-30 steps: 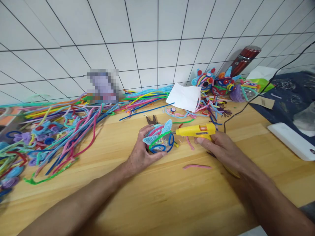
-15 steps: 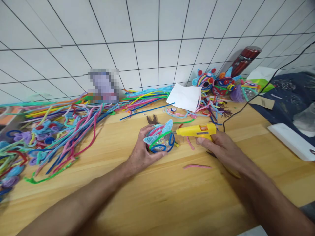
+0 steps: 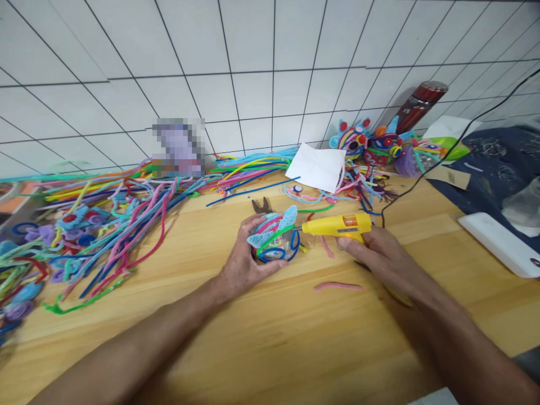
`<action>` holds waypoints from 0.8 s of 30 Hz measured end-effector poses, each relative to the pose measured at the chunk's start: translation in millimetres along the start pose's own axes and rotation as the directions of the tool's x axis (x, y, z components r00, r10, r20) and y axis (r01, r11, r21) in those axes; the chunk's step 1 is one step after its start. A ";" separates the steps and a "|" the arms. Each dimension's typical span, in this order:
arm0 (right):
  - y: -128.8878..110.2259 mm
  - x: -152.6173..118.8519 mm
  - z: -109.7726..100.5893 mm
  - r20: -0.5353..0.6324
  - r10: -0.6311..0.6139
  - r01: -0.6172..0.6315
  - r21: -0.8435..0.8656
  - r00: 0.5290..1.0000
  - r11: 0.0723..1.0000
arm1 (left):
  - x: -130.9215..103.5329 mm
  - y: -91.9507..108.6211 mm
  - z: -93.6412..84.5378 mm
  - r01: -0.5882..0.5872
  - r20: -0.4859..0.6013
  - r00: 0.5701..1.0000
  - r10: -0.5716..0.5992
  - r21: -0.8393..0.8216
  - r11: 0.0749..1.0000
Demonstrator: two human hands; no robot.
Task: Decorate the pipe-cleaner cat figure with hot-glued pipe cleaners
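Observation:
My left hand [image 3: 247,256] is wrapped round a pipe-cleaner animal head [image 3: 276,239] built on a clear plastic body, with light blue ears, a green band and blue loops. In my right hand [image 3: 375,247] is a yellow hot glue gun [image 3: 337,226], held level with its nozzle pointing left. The nozzle tip meets or nearly meets the green band; I cannot tell which. Behind the animal head lie pliers [image 3: 261,205], their handles mostly hidden. Short pink pipe-cleaner pieces, one of them [image 3: 338,286] in front of the glue gun, rest on the wooden table [image 3: 270,337].
Heaps of coloured pipe cleaners [image 3: 139,225] cover the left and back. A white paper [image 3: 316,167] lies at the back. Decorated animal heads [image 3: 352,138] and a red thermos [image 3: 422,107] stand at the wall. A black cord [image 3: 422,177] crosses the right, near a white case [image 3: 500,244].
Almost nothing differs. Both hands, the animal head and the glue gun hold nearly the same place, with only a tiny shift of the whole view.

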State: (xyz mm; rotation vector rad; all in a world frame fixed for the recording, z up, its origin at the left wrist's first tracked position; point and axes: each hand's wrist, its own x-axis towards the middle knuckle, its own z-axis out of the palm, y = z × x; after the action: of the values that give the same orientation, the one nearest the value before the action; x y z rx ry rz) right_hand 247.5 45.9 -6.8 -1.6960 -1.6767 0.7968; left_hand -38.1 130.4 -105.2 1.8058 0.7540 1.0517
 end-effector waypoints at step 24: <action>1.0 0.2 -0.3 0.009 -0.010 0.010 -0.041 1.000 0.999 | -0.1 -0.9 -1.4 -0.009 0.004 1.000 0.009 0.014 1.000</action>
State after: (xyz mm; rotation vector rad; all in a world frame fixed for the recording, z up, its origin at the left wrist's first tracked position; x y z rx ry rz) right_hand 248.4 46.1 -7.4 -1.7130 -1.7174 0.7715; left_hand -39.5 131.3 -105.7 1.8242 0.7530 1.0512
